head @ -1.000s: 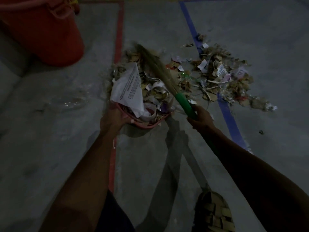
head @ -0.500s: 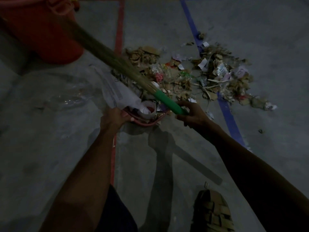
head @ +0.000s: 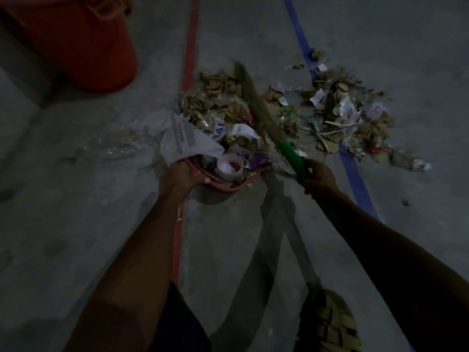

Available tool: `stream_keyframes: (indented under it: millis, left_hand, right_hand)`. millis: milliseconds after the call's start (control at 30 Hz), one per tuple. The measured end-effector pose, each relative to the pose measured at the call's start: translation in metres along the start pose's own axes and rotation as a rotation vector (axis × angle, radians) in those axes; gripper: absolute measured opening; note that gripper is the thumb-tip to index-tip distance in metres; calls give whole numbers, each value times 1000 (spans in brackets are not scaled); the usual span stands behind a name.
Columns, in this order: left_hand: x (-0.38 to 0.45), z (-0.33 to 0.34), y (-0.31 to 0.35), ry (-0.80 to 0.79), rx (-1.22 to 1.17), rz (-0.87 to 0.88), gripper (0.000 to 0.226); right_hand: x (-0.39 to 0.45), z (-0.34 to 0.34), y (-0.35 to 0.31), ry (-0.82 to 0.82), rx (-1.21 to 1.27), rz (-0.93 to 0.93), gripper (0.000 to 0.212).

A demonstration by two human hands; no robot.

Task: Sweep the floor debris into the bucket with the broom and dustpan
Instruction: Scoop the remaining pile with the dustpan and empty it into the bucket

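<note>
My left hand (head: 180, 177) grips the near edge of a red dustpan (head: 229, 187) piled with paper scraps, a tape roll and a printed white sheet (head: 186, 140). My right hand (head: 319, 177) holds the broom by its green handle (head: 291, 156). The straw bristles (head: 256, 102) point away from me over the debris just beyond the dustpan. More debris (head: 347, 115), cardboard bits and paper, lies spread to the right across a blue floor line. The red bucket (head: 76, 39) stands at the top left, its rim out of view.
The floor is grey concrete with a red line (head: 189, 62) running under the dustpan and a blue line (head: 355, 174) under the right pile. Clear plastic film (head: 119, 143) lies left of the dustpan. My sandalled foot (head: 330, 323) is at the bottom right.
Half a second ago the broom was swung far left toward the bucket; it has come back right, bristles over the debris beyond the dustpan. The dustpan stays in place.
</note>
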State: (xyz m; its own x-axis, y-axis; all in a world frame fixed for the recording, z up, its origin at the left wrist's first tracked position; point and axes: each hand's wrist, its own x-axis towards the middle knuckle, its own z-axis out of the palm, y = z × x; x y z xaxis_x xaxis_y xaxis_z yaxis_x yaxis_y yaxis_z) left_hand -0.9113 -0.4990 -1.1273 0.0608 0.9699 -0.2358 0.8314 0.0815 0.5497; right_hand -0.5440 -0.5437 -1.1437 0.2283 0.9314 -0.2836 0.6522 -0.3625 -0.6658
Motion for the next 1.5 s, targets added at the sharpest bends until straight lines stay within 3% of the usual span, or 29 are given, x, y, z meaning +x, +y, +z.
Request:
stream_keyframes:
  millis: [67, 200, 367, 800, 967, 1167, 1500]
  left_hand:
    - [4, 2, -7, 26, -19, 20, 107]
    - [14, 9, -12, 33, 18, -23, 110]
    - [15, 11, 8, 58, 39, -61, 90]
    - [2, -40, 71, 302, -121, -146, 81]
    - [-30, -108, 112, 398, -172, -216, 91]
    - [-73, -232, 206, 478, -44, -294, 52]
    - [-145, -444, 307, 494, 26, -328, 72]
  right_hand:
    - [-5, 3, 5, -24, -35, -25, 53]
    - [-11, 14, 4, -59, -54, -81, 54]
    - [-16, 18, -2, -58, -127, -165, 54]
    - [-23, -51, -76, -61, -89, -261, 52]
    - [-44, -123, -149, -62, -131, -321, 54]
    - [-75, -221, -259, -64, -113, -397, 62]
    - [-150, -362, -448, -74, -103, -442, 58]
